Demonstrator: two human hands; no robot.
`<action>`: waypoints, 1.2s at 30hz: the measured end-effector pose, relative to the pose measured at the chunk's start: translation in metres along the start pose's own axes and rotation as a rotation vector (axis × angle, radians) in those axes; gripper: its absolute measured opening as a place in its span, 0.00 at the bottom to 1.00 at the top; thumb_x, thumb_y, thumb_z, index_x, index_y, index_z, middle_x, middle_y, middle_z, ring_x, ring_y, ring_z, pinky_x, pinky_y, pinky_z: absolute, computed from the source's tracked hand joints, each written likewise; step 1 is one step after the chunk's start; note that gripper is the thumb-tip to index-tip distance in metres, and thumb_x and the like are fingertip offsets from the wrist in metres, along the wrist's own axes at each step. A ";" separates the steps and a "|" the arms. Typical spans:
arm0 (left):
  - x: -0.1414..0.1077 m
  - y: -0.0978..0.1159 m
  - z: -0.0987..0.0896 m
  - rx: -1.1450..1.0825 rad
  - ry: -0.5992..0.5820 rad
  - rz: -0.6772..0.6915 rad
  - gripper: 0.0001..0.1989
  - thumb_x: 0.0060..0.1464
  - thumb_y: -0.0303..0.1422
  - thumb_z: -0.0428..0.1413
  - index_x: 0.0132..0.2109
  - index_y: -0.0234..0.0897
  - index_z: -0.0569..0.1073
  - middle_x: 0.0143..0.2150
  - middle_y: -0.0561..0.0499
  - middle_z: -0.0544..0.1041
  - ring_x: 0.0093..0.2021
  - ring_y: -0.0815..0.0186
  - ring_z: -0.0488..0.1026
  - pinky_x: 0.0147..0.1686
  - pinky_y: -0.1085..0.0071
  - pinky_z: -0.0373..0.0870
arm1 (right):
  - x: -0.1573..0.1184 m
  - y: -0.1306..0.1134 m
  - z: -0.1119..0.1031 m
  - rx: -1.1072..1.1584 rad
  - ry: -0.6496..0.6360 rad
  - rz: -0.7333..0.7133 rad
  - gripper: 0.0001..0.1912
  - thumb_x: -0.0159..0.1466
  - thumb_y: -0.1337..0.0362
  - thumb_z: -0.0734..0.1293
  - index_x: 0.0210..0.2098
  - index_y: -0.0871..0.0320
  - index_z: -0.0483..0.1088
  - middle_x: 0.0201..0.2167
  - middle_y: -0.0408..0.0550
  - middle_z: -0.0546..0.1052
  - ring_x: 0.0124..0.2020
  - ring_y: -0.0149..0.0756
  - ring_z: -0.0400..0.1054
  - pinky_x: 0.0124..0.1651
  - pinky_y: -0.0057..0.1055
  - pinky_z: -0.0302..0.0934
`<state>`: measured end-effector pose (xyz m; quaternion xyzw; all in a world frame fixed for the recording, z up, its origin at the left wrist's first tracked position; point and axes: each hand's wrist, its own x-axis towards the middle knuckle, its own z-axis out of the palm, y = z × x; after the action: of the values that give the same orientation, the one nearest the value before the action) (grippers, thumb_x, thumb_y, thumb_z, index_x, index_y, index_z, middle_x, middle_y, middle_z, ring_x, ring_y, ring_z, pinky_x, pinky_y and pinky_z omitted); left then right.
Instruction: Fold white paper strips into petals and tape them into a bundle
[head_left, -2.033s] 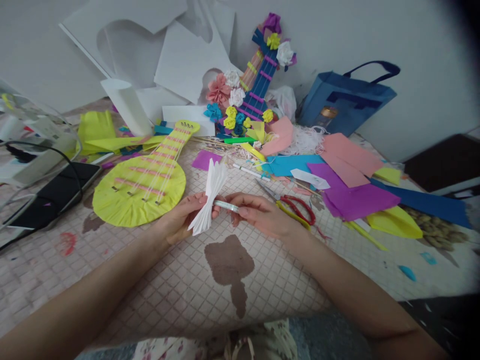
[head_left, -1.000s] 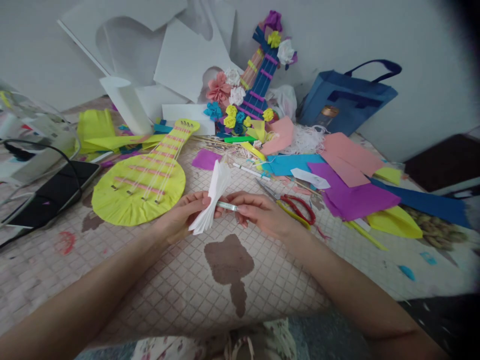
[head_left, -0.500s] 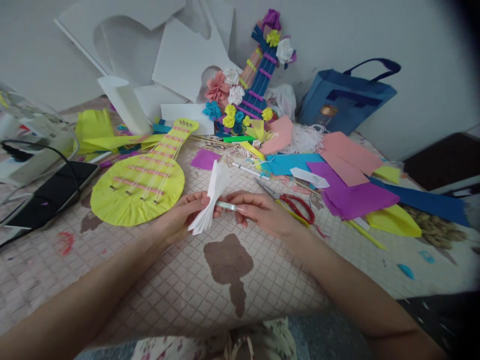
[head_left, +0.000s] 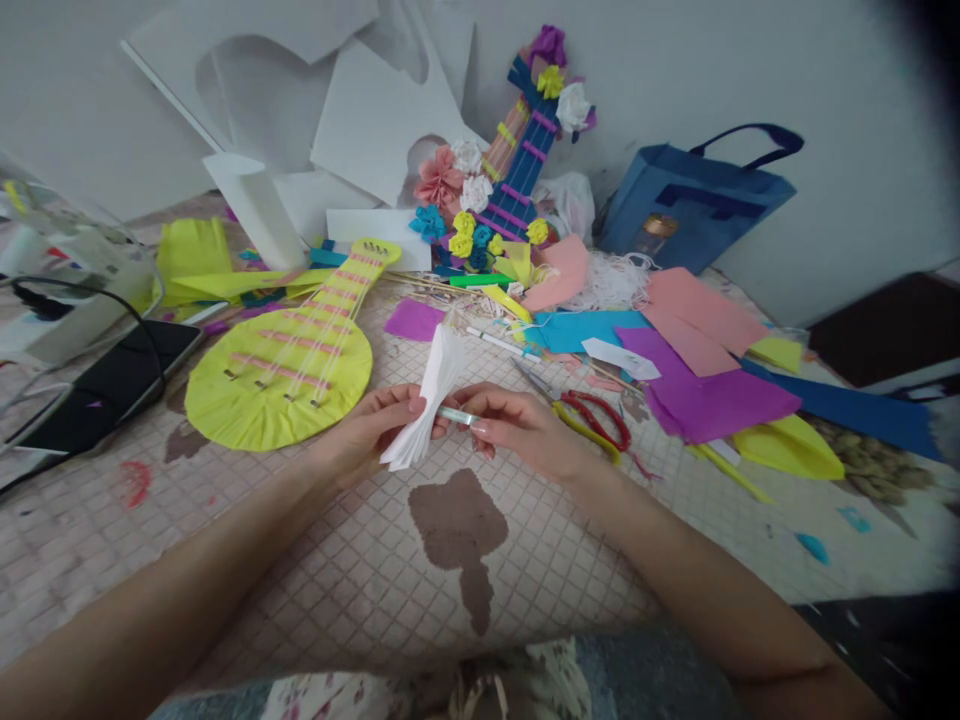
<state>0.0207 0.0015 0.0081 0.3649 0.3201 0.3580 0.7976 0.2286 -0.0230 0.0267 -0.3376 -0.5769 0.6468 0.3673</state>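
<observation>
Pleated white paper, pinched at its middle and fanned at both ends, is held upright at a slant over the table. My left hand is closed on it from the left. Between the fingers of my right hand is a thin pale strip, whose left end meets the middle of the white paper. Whether the strip is wrapped round the paper I cannot tell. To the left lies a yellow paper-covered lute shape with pink bars and pale strings.
Red-handled scissors lie right of my right hand. Purple paper and pink paper spread farther right. A flower-covered blue instrument leans at the back beside a blue bag. A black phone and cables are left.
The view has shifted slightly. Both hands keep their hold, and the white paper and thin strip look nearly the same, tilted a little differently.
</observation>
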 end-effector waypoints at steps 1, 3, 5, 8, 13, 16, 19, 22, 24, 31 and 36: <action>-0.001 0.000 0.000 0.008 0.000 -0.005 0.13 0.43 0.36 0.65 0.32 0.31 0.75 0.28 0.48 0.78 0.26 0.72 0.73 0.26 0.83 0.68 | 0.000 0.001 0.000 0.003 0.004 0.004 0.06 0.59 0.63 0.67 0.34 0.59 0.72 0.47 0.49 0.70 0.30 0.24 0.63 0.29 0.24 0.61; -0.002 -0.001 -0.001 0.024 -0.006 -0.010 0.13 0.43 0.36 0.65 0.33 0.32 0.75 0.29 0.48 0.79 0.27 0.72 0.74 0.26 0.82 0.67 | 0.000 0.002 0.001 0.011 0.015 0.020 0.05 0.59 0.64 0.67 0.32 0.59 0.71 0.46 0.48 0.70 0.29 0.23 0.62 0.29 0.24 0.59; -0.002 -0.002 -0.001 0.039 -0.013 -0.013 0.14 0.43 0.36 0.65 0.35 0.32 0.75 0.29 0.48 0.79 0.26 0.72 0.73 0.25 0.82 0.67 | 0.000 0.003 0.001 0.014 0.025 0.029 0.05 0.58 0.64 0.67 0.31 0.60 0.71 0.46 0.48 0.70 0.28 0.23 0.62 0.28 0.24 0.59; -0.001 -0.002 0.000 0.035 -0.013 -0.013 0.13 0.43 0.36 0.65 0.34 0.32 0.75 0.29 0.48 0.79 0.26 0.73 0.73 0.24 0.82 0.66 | 0.000 0.002 0.000 0.005 0.020 0.021 0.05 0.58 0.64 0.67 0.32 0.60 0.72 0.45 0.48 0.70 0.29 0.24 0.62 0.28 0.24 0.59; -0.001 0.002 0.005 -0.030 -0.052 0.017 0.15 0.41 0.37 0.66 0.35 0.30 0.78 0.27 0.48 0.78 0.26 0.73 0.73 0.26 0.84 0.67 | 0.000 -0.004 -0.003 0.002 -0.023 -0.002 0.08 0.59 0.63 0.66 0.36 0.59 0.73 0.47 0.50 0.70 0.29 0.25 0.63 0.29 0.25 0.60; -0.001 0.003 0.006 -0.046 -0.060 0.013 0.15 0.41 0.36 0.66 0.36 0.30 0.78 0.26 0.49 0.77 0.26 0.73 0.73 0.25 0.84 0.67 | -0.001 -0.006 -0.004 0.007 -0.037 -0.014 0.09 0.59 0.63 0.66 0.38 0.59 0.73 0.48 0.51 0.70 0.28 0.24 0.63 0.29 0.26 0.61; -0.002 0.002 0.005 -0.026 -0.032 0.013 0.13 0.43 0.35 0.65 0.34 0.30 0.77 0.26 0.49 0.78 0.26 0.73 0.73 0.25 0.84 0.67 | -0.001 -0.005 -0.003 -0.016 -0.018 -0.008 0.08 0.59 0.63 0.66 0.37 0.59 0.73 0.48 0.50 0.70 0.29 0.24 0.63 0.29 0.25 0.61; -0.002 0.000 0.003 -0.008 -0.017 0.009 0.11 0.44 0.35 0.64 0.32 0.31 0.76 0.28 0.49 0.78 0.26 0.73 0.73 0.26 0.83 0.68 | -0.001 -0.003 -0.002 -0.042 -0.011 -0.012 0.08 0.59 0.63 0.66 0.37 0.58 0.73 0.48 0.50 0.70 0.30 0.25 0.63 0.29 0.24 0.62; -0.001 -0.002 0.001 -0.002 -0.021 0.008 0.12 0.44 0.35 0.64 0.33 0.31 0.75 0.29 0.48 0.78 0.27 0.73 0.74 0.27 0.83 0.68 | -0.001 -0.003 -0.001 -0.062 -0.011 -0.023 0.08 0.59 0.63 0.66 0.37 0.59 0.72 0.49 0.50 0.69 0.30 0.25 0.63 0.29 0.24 0.61; -0.001 -0.004 -0.001 0.028 -0.002 0.010 0.12 0.44 0.35 0.64 0.34 0.31 0.75 0.31 0.47 0.79 0.28 0.71 0.74 0.27 0.81 0.68 | -0.001 -0.001 -0.001 -0.058 0.015 -0.024 0.06 0.59 0.63 0.66 0.34 0.59 0.72 0.48 0.49 0.69 0.29 0.23 0.63 0.29 0.24 0.61; 0.000 -0.002 0.002 0.039 -0.003 -0.008 0.13 0.43 0.36 0.65 0.33 0.32 0.75 0.29 0.48 0.79 0.26 0.72 0.73 0.24 0.81 0.66 | -0.002 -0.002 -0.002 -0.090 -0.003 -0.010 0.07 0.59 0.64 0.65 0.35 0.60 0.71 0.48 0.50 0.69 0.30 0.24 0.63 0.30 0.24 0.62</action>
<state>0.0227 -0.0006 0.0074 0.3798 0.3272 0.3481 0.7922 0.2312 -0.0234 0.0285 -0.3500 -0.6075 0.6188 0.3544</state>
